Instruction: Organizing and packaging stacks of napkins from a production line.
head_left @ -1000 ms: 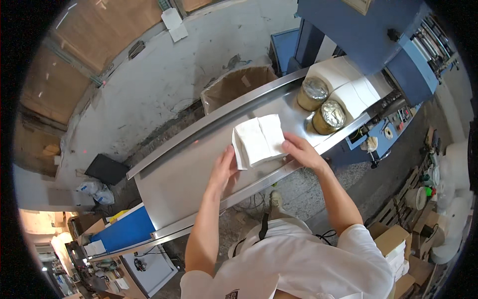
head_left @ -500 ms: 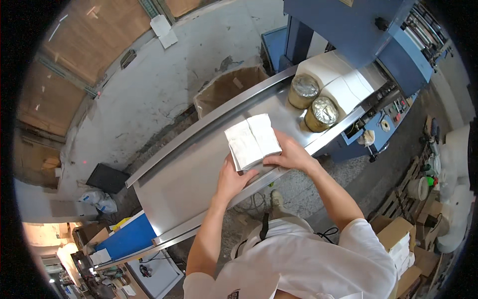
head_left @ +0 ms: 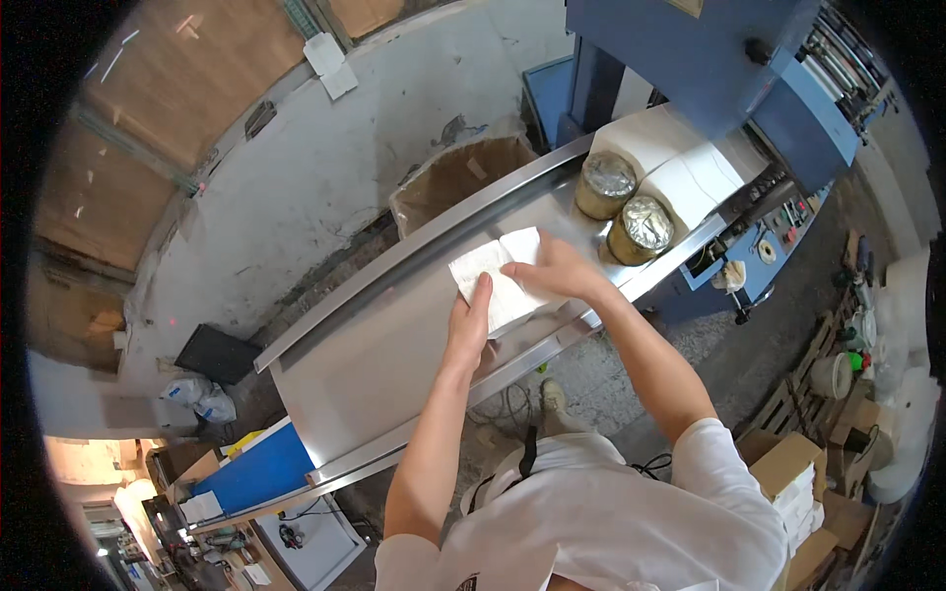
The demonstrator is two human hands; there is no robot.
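Note:
A stack of folded white paper napkins (head_left: 506, 296) is held between my two hands above the metal chute table. My left hand (head_left: 469, 327) grips its near left side, with the thumb up along the top face. At the right side, my right hand (head_left: 558, 270) is wrapped over the edge and its thumb lies across the top. The fingers under the stack are hidden. Beyond my right hand, two round yellowish tins (head_left: 641, 231) with shiny silver tops stand on white paper webs (head_left: 696, 187).
The long metal chute table (head_left: 365, 345) has raised rims and slopes from a blue machine (head_left: 680, 49) to a blue panel (head_left: 261, 471) at lower left. Behind it stands a bin with a brown liner (head_left: 419, 202). Cardboard boxes (head_left: 788, 468) sit at lower right.
Both hands have shifted from the stack's near edge up onto its sides, with the thumbs now over the top. The stack stays in nearly the same place.

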